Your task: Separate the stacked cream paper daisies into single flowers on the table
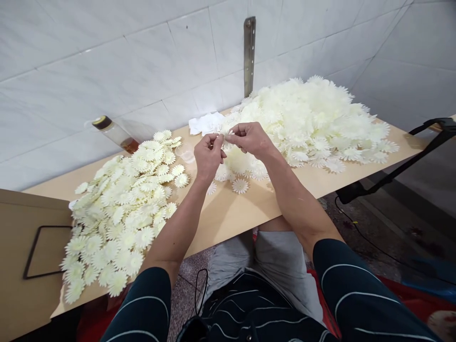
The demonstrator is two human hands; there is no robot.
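My left hand [208,156] and right hand [250,138] pinch one flower [225,138] between closed fingers, over the desk [228,213].

Dk navy tee [249,308] w/ thin white stripes, short sleeves [356,285], grey shorts [281,266].

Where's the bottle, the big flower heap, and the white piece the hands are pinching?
bottle [114,134], head view, on its clear side below the cap.
big flower heap [313,114], head view, on the heap's middle.
white piece [225,137], head view, on the bit showing in the pinch.
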